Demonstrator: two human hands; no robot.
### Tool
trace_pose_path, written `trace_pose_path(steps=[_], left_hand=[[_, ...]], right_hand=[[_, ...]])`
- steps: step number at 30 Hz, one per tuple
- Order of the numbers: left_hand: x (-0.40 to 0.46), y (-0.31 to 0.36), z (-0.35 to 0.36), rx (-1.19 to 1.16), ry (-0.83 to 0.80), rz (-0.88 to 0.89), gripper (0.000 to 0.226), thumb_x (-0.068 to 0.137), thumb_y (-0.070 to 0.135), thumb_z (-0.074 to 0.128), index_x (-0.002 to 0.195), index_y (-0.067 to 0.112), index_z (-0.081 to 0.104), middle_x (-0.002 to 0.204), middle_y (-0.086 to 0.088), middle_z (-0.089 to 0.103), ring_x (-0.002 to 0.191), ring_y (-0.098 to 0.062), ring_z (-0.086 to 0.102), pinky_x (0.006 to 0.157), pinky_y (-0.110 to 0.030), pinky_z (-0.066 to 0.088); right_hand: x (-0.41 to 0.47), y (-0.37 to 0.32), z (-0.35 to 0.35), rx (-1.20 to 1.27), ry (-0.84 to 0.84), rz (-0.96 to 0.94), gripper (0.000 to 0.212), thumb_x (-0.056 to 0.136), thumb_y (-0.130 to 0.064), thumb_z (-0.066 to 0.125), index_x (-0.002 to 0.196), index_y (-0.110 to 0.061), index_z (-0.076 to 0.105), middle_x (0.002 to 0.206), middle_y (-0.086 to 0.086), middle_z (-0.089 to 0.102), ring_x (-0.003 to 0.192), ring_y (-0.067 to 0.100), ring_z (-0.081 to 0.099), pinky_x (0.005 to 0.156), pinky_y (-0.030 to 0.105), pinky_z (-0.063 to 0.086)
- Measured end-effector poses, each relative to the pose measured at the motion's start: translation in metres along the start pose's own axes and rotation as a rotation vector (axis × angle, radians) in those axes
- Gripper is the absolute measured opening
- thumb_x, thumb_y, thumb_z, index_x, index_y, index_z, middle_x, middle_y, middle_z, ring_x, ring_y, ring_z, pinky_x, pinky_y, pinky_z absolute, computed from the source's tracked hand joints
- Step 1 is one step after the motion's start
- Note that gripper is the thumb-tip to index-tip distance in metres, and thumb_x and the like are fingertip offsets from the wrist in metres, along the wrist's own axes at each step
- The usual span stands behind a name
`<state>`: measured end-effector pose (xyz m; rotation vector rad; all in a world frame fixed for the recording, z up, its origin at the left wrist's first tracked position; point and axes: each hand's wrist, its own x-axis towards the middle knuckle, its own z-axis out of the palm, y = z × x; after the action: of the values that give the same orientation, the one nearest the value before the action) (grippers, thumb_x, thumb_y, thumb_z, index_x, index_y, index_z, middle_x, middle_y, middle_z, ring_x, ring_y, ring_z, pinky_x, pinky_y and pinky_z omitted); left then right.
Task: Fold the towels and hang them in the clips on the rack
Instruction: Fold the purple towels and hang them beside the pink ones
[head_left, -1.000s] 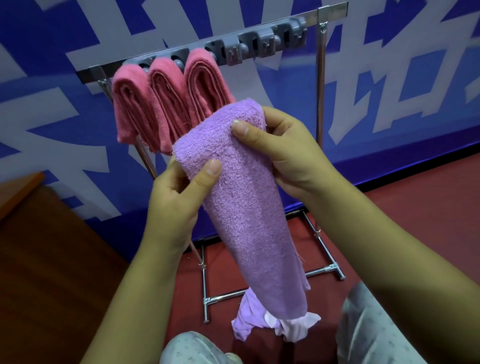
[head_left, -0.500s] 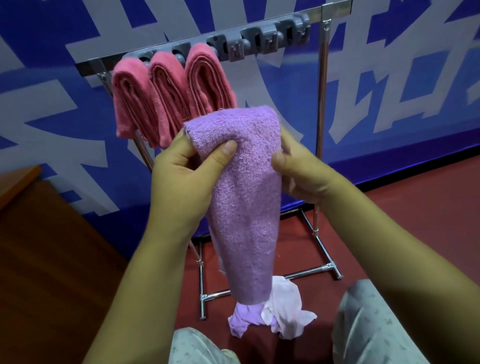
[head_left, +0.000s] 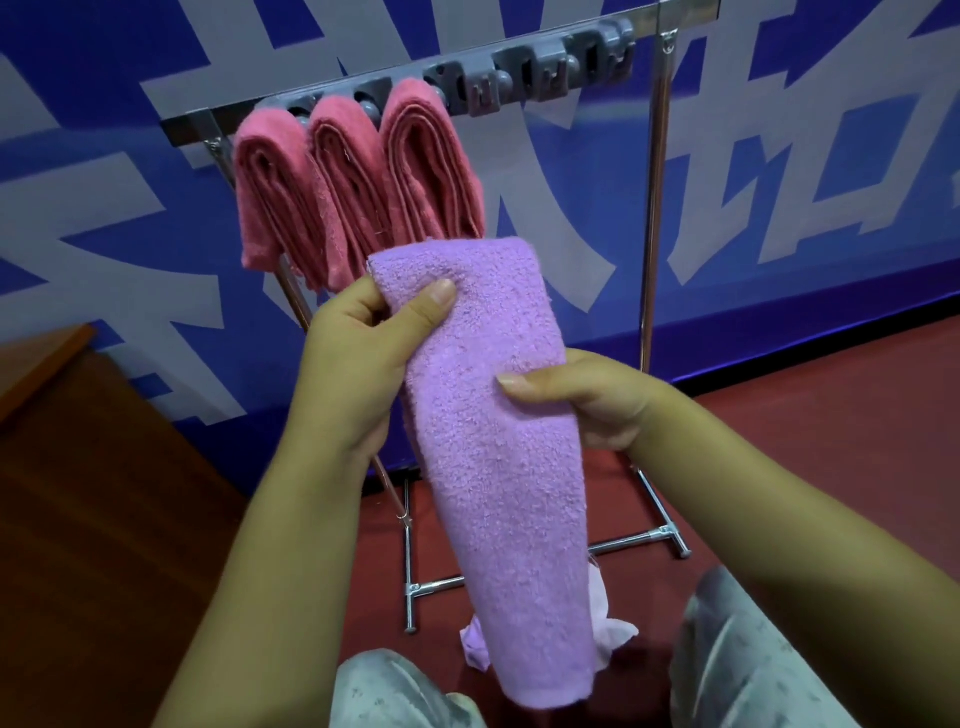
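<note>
**Purple towel folded and held below the clips**

A person stands at the rack (head_left: 655, 171) with a folded purple towel (head_left: 498, 415) held up between both hands, its top edge just beneath the three pink towels (head_left: 358, 171) already hanging from the grey clip strip (head_left: 550, 57). The left hand (head_left: 358, 358) pinches the towel's upper left corner, thumb on the front face and fingers curled behind. The right hand (head_left: 587, 400) grips the right edge lower down, thumb pressed flat across the front.

The towel looks like thick terry: soft, light, limp and not slippery, hanging in a long narrow strip that tapers toward the floor (head_left: 831, 426). It will likely sag or unfold if held at one point, so the best hold seems to be at the folded top, pinching all layers together and pushing that bunched end into one of the free clips to the right of the pink ones.

More pale cloth (head_left: 613, 618) lies on the floor behind the strip. The blue wall (head_left: 779, 156) carries large pale-grey characters, cut off and not readable from here. No label shows on the towel.
</note>
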<state>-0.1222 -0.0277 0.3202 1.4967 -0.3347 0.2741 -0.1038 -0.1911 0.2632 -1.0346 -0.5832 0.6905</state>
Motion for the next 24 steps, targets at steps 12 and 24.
trace_pose_path(steps=[12, 24], left_hand=[[-0.075, -0.111, -0.033, -0.154, -0.328, -0.445, 0.112, 0.041, 0.051, 0.090, 0.137, 0.028, 0.037, 0.124, 0.015, 0.063, 0.115, -0.008, 0.060, 0.086, -0.023, 0.052], [-0.086, -0.143, -0.035, -0.349, -0.240, -0.390, 0.073, 0.044, 0.037, 0.093, 0.112, 0.039, 0.068, 0.124, 0.005, 0.065, 0.115, -0.012, 0.059, 0.089, -0.027, 0.051]], right_hand=[[0.001, -0.033, -0.004, 0.509, 0.355, -0.280, 0.030, 0.071, -0.016, 0.067, 0.093, 0.003, 0.072, 0.101, 0.018, 0.070, 0.090, 0.030, 0.070, 0.083, 0.045, 0.054], [0.002, -0.045, -0.005, 0.538, 0.457, -0.365, 0.027, 0.076, -0.015, 0.056, 0.081, 0.005, 0.074, 0.094, 0.020, 0.071, 0.080, 0.031, 0.071, 0.074, 0.048, 0.055]])
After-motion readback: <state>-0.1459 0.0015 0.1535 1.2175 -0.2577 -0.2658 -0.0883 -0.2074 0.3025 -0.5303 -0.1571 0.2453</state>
